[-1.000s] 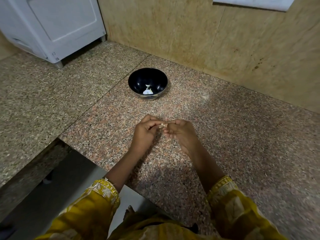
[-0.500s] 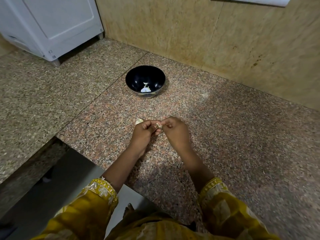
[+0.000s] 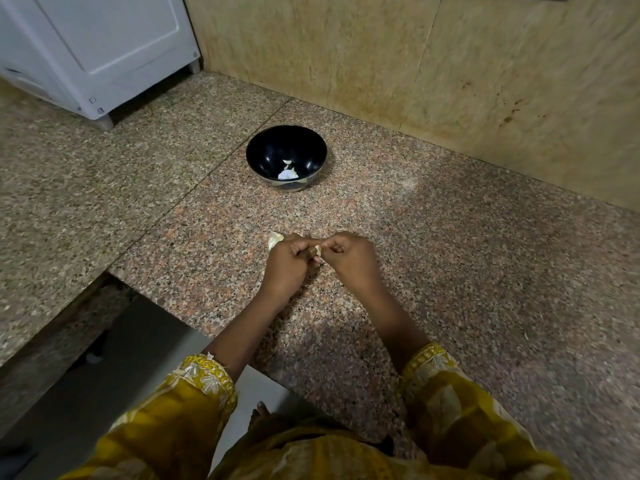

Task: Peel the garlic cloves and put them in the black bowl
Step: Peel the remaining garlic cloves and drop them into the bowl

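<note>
A black bowl [image 3: 258, 152] stands on the speckled granite counter [image 3: 450, 254], with a few pale garlic pieces [image 3: 288, 173] inside it. Nearer to me, my left hand [image 3: 285, 268] and my right hand [image 3: 349, 259] meet over the counter. Both pinch one small garlic clove [image 3: 315, 251] between their fingertips. Most of that clove is hidden by the fingers. Another pale garlic piece [image 3: 274, 240] lies on the counter just behind my left hand.
A white appliance [image 3: 100, 53] stands on the counter at the back left. A tan stone wall [image 3: 415, 64] runs behind the bowl. The counter's front edge drops to a lower ledge and floor [image 3: 104, 358] at the left.
The view has shifted a little, and a pale garlic piece now shows behind my left hand. Both hands stay together on the clove, the fingers working at it.
</note>
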